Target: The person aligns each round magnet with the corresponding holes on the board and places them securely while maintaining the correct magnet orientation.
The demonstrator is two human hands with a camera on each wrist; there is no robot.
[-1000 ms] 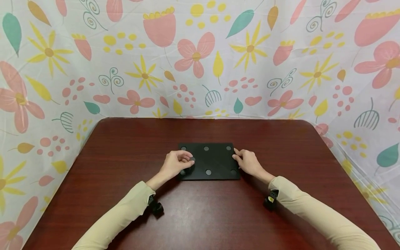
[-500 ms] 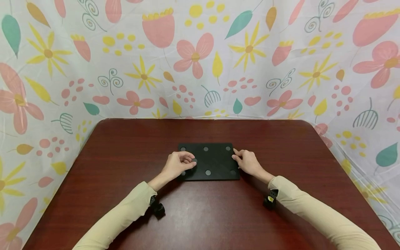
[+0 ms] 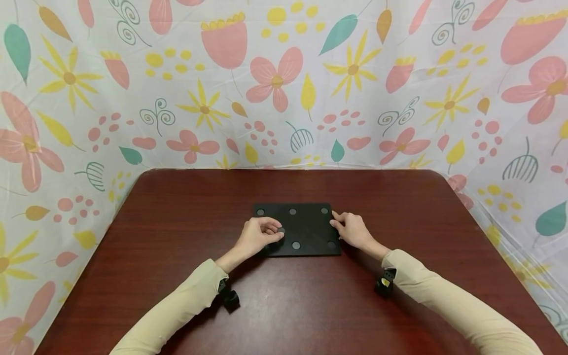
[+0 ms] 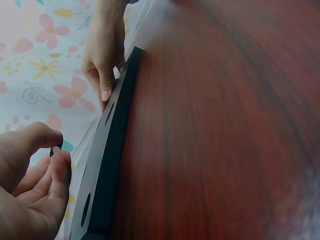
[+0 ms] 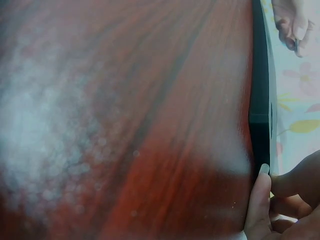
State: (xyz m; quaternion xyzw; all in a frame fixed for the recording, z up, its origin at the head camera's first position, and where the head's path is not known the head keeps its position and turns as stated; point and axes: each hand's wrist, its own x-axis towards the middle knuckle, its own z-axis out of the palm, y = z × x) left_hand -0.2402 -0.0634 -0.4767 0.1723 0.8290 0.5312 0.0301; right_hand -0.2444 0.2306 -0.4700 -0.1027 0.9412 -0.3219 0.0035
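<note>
A flat black rectangular board point(image 3: 310, 228) lies on the table, with round grey spots along its far and near edges. The spot at its near right corner looks darker than the others. Between thumb and fingertips my left hand point(image 3: 257, 235) pinches a small dark disc point(image 4: 57, 145), held a little above the board's left half. That hand hides the board's near left corner in the head view. My right hand point(image 3: 353, 231) grips the board's right edge, its thumb point(image 5: 260, 195) against the side near the corner.
The board rests on a reddish-brown wooden table point(image 3: 293, 301). A flower-printed cloth point(image 3: 284, 88) hangs behind the table and along both sides. Black wrist cameras are strapped to both forearms, beside the beige sleeves point(image 3: 177, 305).
My left hand has drifted slightly right and toward me over the board, still pinching the disc. The right hand and the board have stayed in place.
</note>
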